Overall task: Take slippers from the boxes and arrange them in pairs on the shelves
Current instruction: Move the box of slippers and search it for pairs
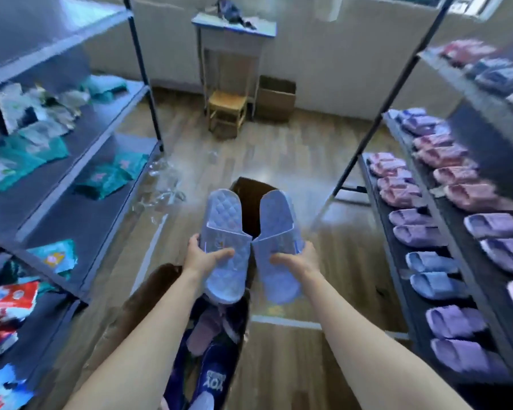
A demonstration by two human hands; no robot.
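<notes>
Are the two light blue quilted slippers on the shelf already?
No, the left hand and right hand hold the light blue quilted slippers above the brown cardboard box.

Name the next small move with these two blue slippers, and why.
Probably carry both right, to the slipper shelf: the left hand grips one blue slipper, the right hand the other slipper, over the box, and pairs already sit there.

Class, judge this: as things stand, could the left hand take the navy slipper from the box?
Probably not yet. The left hand grips a pale blue slipper, so it has no free fingers. The navy slipper lies uncovered in the box, so nothing else seems to block it.
</notes>
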